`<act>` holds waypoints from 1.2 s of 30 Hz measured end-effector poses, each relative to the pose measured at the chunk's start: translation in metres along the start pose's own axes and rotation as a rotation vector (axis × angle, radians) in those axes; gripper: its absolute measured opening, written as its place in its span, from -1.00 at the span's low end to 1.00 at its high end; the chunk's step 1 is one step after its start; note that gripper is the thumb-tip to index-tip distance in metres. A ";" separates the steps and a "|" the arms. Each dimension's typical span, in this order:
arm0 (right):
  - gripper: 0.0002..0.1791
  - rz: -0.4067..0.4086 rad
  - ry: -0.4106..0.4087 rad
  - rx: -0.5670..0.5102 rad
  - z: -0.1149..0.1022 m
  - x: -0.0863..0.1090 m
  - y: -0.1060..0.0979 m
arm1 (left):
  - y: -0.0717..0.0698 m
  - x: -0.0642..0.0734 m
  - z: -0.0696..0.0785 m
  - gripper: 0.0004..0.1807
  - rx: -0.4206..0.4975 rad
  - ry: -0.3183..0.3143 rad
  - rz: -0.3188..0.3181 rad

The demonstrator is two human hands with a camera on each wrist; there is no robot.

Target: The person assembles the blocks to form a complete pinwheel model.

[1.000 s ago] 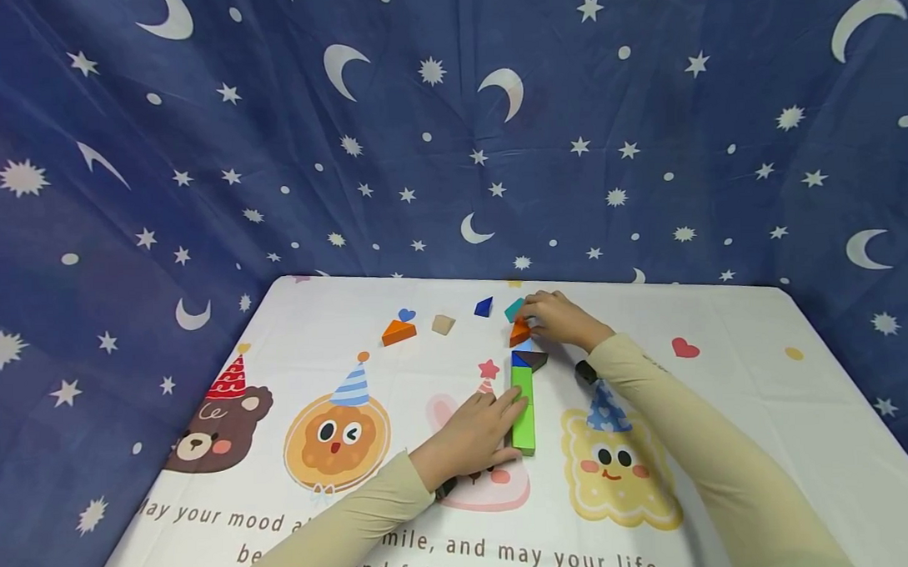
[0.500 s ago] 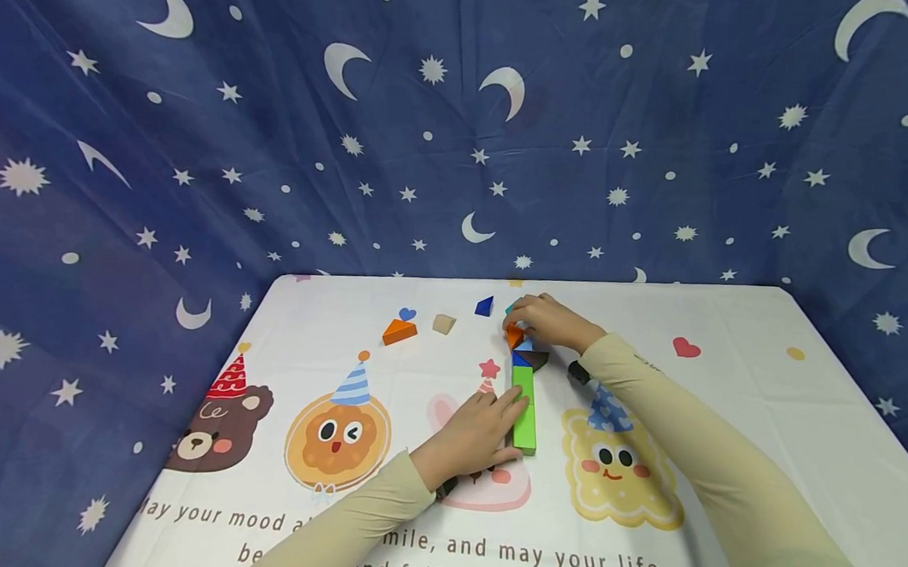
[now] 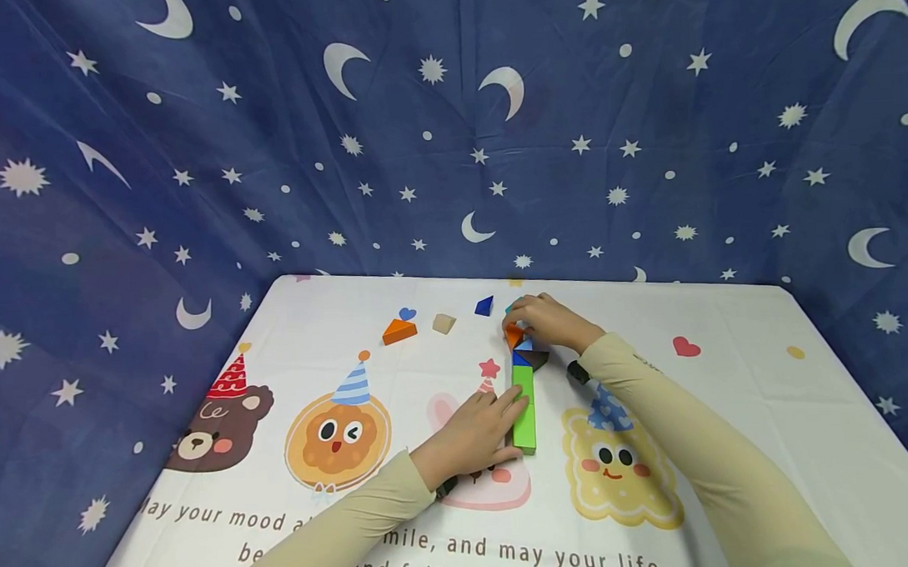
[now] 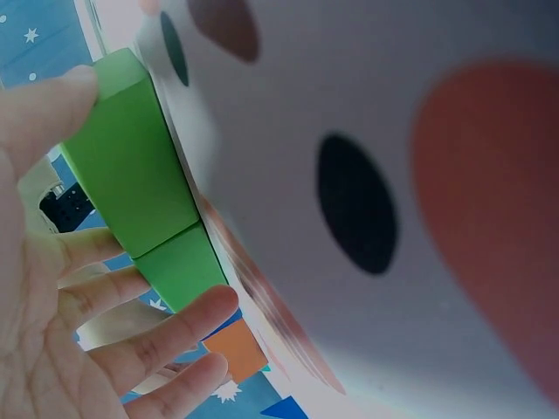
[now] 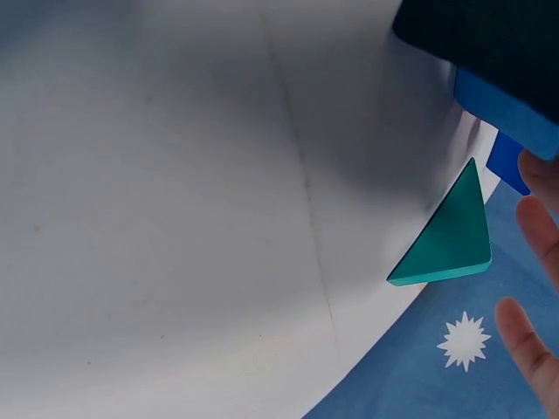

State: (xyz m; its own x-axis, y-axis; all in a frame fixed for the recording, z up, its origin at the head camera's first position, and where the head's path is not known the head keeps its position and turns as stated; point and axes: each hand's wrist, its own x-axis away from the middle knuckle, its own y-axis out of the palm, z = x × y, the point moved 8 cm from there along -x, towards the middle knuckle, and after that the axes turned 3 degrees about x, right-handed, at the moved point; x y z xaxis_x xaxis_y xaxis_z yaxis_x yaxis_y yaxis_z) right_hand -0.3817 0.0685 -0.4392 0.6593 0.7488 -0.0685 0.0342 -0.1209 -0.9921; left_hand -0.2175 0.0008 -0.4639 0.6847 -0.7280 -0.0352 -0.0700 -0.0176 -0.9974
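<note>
Green rectangular blocks [image 3: 528, 421] lie end to end by your left hand [image 3: 473, 437], whose straight fingers probably brace them, while your right hand [image 3: 551, 322] pinches an orange wedge-shaped block [image 3: 513, 338] past their far end, likely to align it with that row.

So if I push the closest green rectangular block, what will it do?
The closest green rectangular block probably won't roll, because its sides look flat. It should feel stiff, since its edges look straight. Pushed toward the other green rectangular block, it might shove that along too, as only a thin seam separates them.
</note>
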 end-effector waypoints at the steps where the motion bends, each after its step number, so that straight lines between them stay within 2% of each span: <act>1: -0.61 0.003 -0.004 0.003 0.000 0.000 0.000 | 0.000 0.000 0.000 -0.20 0.000 0.000 -0.001; 30: -0.61 0.002 0.002 -0.002 0.002 0.010 -0.007 | -0.001 0.000 -0.001 -0.20 0.032 -0.005 -0.023; 36: -0.54 -0.003 0.040 -0.020 0.006 0.013 -0.008 | -0.001 -0.001 -0.001 -0.20 0.036 -0.002 -0.017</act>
State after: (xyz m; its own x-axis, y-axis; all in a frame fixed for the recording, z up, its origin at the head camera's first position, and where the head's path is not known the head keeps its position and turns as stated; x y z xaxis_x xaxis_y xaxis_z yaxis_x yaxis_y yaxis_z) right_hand -0.3782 0.0834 -0.4333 0.6889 0.7224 -0.0605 0.0511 -0.1316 -0.9900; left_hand -0.2182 0.0008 -0.4633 0.6870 -0.7265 -0.0186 -0.0324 -0.0050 -0.9995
